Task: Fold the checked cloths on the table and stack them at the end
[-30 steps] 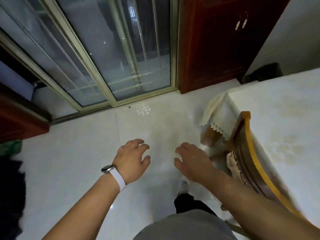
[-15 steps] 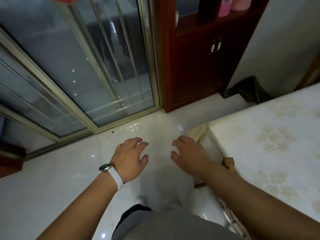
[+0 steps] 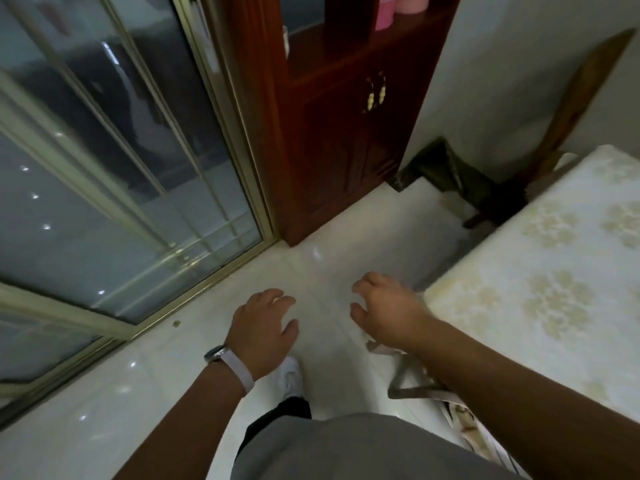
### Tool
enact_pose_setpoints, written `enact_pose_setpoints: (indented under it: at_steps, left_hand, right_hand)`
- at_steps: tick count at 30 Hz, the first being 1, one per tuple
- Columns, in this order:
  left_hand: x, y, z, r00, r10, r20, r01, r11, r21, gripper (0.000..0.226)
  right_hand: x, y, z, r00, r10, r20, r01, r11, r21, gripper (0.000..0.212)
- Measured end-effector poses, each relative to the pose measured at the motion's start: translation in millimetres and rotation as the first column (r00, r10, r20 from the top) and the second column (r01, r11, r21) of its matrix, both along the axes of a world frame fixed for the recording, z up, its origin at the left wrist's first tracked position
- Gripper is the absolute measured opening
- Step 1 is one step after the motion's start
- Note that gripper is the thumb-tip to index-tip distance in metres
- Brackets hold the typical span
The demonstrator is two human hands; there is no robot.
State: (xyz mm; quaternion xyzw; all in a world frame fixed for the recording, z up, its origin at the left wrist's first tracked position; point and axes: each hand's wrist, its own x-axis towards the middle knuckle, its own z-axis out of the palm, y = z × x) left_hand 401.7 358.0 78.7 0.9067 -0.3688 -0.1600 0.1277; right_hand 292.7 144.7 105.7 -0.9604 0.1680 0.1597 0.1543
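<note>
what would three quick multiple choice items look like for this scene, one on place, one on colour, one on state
1. Where is the table relative to the hands?
A. to the person's right
B. to the person's left
C. behind the glass door

2. What colour is the watch strap on the left hand?
A. black
B. white
C. red

3. What state are the hands in?
A. both open, holding nothing
B. right hand gripping a cloth
C. left hand holding a cup

Answers: 1 A, the patterned tabletop lies beyond the right hand; 2 B, the band looks white; 3 A, fingers are spread over bare floor.
</note>
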Motion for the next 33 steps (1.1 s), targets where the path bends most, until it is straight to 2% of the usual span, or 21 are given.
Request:
enact_pose_setpoints:
  at_steps: [3,11,15,20,24,29,33]
  left_hand:
    - [58.9,-14.8,-0.1,0.998,-0.05,-0.039,0.051,0.999,0.014,0.053]
    - [186.1,-65.9,3.7,0.975,-0.222,0.001,0.222,0.975,-0.028,0.051]
    - [214.8,-96.3,6.3,0.963,-0.269,0.007,0.269,0.961,-0.064,0.047]
    - [242.2,-139.5,-1.4,0.946,-0.321,-0.038,0.32,0.947,-0.033,0.049]
    - [262.3,-180.1,-11.7,0.934,-0.358,-0.017,0.357,0.933,-0.033,0.049]
    - [291.7,-249.4,-8.9,0.922,-0.386,-0.002,0.386,0.922,0.039,0.053]
    - [306.8,-316.5,7.1,0.912,-0.404,0.071,0.396,0.912,0.103,0.041]
  right_hand:
    - [45.7,-4.5,4.9,0.998,-0.057,-0.035,0.057,0.998,-0.003,0.044]
    - [137.3,-19.9,15.8,0.981,-0.195,0.0,0.195,0.981,-0.021,0.047]
    - [152.2,-41.2,13.1,0.959,-0.282,-0.02,0.281,0.959,-0.038,0.048]
    - [165.0,-77.2,0.7,0.924,-0.381,-0.026,0.38,0.925,-0.028,0.047]
    - [182.4,-113.5,-15.9,0.9,-0.435,-0.042,0.436,0.9,0.009,0.045]
    - [211.6,-174.0,-31.2,0.894,-0.448,-0.025,0.449,0.892,0.052,0.044]
    - [224.5,-234.0,-26.9,0.88,-0.475,0.005,0.474,0.878,0.073,0.045]
